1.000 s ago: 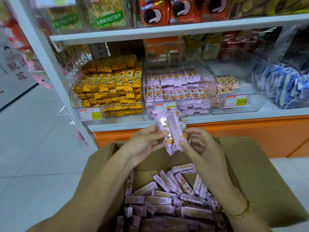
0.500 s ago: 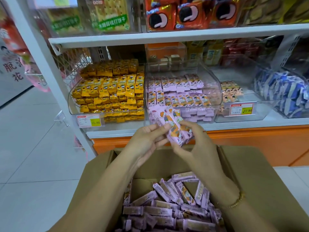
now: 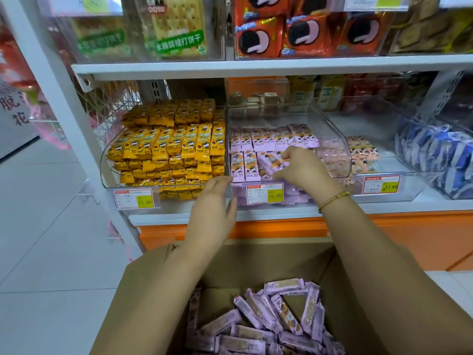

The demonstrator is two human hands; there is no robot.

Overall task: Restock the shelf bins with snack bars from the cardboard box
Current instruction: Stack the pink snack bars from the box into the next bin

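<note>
Right hand (image 3: 299, 168), fingers curled, pinches pink snack bars (image 3: 270, 162) atop the rows in the clear middle bin (image 3: 334, 131), with open room behind them. The left hand (image 3: 214, 202), fingers straight and holding nothing, is at the bin's front-left corner. Below, the open cardboard box (image 3: 258, 262) holds loose bars.

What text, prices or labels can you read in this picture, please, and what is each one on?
"15.80": left price tag, below the yellow bars.
"15.80": middle price tag, below the pink bars.
"17.80": right price tag.
"木糖醇梳打饼干": green-banded cracker pack.
Left wall sign: partly cut off.
Tags' small print and bar wrappers: too small to read.
</note>
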